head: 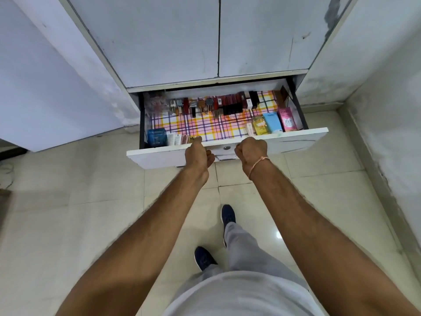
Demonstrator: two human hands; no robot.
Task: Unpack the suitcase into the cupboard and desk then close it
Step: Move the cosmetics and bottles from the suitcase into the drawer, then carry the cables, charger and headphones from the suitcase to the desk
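Drawer [296, 142] open, stocked with cosmetics [218, 106] — both hands [197, 153] [251, 150] curled at handle [225, 158]; suitcase unseen, progress unclear.

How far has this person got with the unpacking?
Looks done: the drawer holds rows of small bottles and boxes. In hand: the left hand and right hand are at the drawer's front, by its handle. Left: the suitcase is out of view, so closing it can't be judged.
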